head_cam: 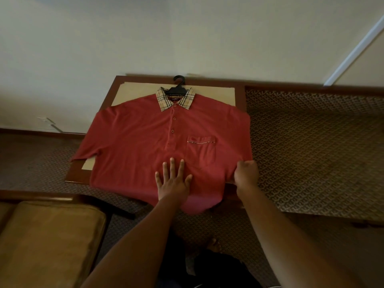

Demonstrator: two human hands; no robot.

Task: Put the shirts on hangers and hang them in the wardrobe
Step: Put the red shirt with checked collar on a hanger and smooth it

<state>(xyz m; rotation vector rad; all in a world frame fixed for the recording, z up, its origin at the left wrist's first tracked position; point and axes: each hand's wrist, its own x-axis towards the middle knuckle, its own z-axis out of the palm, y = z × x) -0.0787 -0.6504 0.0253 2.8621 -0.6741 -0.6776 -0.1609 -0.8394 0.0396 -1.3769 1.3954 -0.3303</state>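
Note:
A red polo shirt with a plaid collar and a chest pocket lies face up on a small wooden table. A black plastic hanger sits inside its neck, with the hook sticking out past the collar. My left hand presses flat on the lower front of the shirt, fingers spread. At the shirt's right side, near the table's right edge, my right hand grips a fold of the red cloth. The shirt's hem hangs over the table's front edge.
A cushioned chair seat stands at the lower left, close to the table. Patterned carpet covers the floor on the right. A pale wall rises behind the table, with a white strip at the upper right.

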